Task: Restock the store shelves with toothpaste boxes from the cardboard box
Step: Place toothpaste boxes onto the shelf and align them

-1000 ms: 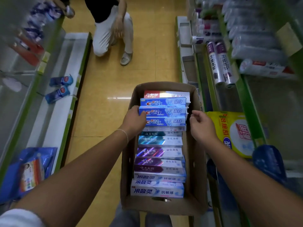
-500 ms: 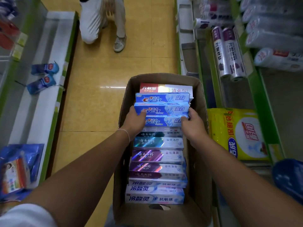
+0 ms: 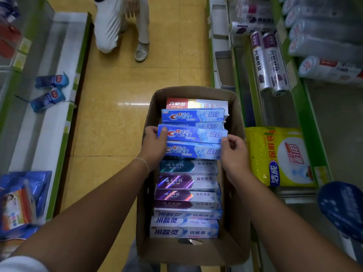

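Lifted since 0.5 s ago: two blue Crest boxes [image 3: 193,134], now raised above the row inside cardboard box [image 3: 238,107]. L hand [image 3: 154,145] & R hand [image 3: 233,152] gripped the ends, fingers curled round them. Yellow bag [image 3: 279,156] just beside on R shelf.

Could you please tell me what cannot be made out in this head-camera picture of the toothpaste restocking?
- Lower layers in the cardboard box: hidden by the top toothpaste boxes.
- Ends of the blue toothpaste box: covered by the left hand and right hand.
- Kneeling person: cut off by the top edge.
- Goods on the left shelf: blurred, labels unreadable.
- Dark blue item, lower right: blurred, cut by the edge.
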`<state>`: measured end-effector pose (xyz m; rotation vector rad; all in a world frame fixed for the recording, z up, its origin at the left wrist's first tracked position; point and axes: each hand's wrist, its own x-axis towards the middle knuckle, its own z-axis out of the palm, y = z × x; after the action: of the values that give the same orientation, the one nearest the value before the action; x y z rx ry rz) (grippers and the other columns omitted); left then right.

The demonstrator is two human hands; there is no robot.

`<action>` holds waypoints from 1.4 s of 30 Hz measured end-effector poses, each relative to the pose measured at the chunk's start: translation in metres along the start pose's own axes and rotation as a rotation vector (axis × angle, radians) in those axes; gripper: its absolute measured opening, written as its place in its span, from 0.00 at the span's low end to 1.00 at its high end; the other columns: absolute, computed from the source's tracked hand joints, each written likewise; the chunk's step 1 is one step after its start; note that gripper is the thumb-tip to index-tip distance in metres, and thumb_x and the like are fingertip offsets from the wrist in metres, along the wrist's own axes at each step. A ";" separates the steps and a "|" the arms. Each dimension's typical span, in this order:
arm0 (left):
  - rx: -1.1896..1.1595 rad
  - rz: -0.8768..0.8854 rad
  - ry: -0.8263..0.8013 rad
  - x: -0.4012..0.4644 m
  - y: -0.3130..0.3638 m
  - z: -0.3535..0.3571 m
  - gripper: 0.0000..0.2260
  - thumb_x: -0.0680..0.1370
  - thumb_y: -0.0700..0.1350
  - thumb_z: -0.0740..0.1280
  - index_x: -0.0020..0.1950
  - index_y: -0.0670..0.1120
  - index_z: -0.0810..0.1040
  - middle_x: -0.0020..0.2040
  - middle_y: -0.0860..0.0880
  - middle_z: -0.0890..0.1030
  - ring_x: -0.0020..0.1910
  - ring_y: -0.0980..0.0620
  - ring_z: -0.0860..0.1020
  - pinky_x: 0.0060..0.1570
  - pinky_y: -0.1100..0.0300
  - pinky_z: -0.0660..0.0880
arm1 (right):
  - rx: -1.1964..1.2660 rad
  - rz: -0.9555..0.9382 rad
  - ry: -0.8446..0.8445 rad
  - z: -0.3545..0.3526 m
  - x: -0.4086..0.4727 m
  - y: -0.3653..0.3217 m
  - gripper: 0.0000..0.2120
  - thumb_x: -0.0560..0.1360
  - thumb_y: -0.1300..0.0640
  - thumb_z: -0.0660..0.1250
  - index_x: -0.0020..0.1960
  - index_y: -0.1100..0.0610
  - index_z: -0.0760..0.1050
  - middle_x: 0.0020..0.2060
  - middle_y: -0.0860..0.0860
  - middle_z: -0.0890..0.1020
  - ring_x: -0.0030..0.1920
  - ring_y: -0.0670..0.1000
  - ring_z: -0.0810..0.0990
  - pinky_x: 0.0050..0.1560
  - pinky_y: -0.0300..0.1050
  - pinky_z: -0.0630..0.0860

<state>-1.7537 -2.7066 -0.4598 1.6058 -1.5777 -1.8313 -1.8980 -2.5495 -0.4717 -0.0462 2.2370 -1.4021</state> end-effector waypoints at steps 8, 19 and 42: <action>-0.009 -0.087 0.004 -0.034 -0.031 -0.007 0.08 0.84 0.50 0.57 0.59 0.48 0.71 0.56 0.43 0.80 0.52 0.44 0.81 0.52 0.45 0.79 | 0.213 0.276 -0.170 -0.014 -0.027 0.018 0.08 0.79 0.55 0.67 0.56 0.56 0.79 0.47 0.50 0.84 0.50 0.52 0.83 0.57 0.53 0.80; -0.006 -0.115 -0.051 -0.073 -0.016 -0.013 0.10 0.84 0.49 0.57 0.60 0.47 0.72 0.54 0.44 0.81 0.48 0.46 0.83 0.37 0.55 0.80 | 0.252 0.352 -0.332 -0.039 -0.041 0.011 0.14 0.82 0.53 0.63 0.65 0.58 0.73 0.57 0.56 0.82 0.45 0.51 0.83 0.38 0.45 0.80; -0.019 0.064 -0.330 -0.175 0.097 -0.053 0.25 0.78 0.64 0.58 0.54 0.43 0.77 0.44 0.45 0.86 0.43 0.47 0.85 0.46 0.48 0.80 | 0.351 0.017 -0.173 -0.106 -0.162 -0.091 0.09 0.84 0.57 0.56 0.54 0.50 0.75 0.51 0.56 0.82 0.45 0.54 0.82 0.41 0.47 0.80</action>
<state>-1.6885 -2.6433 -0.2737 1.2772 -1.7105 -2.1539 -1.8214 -2.4576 -0.2943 -0.0283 1.8234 -1.6929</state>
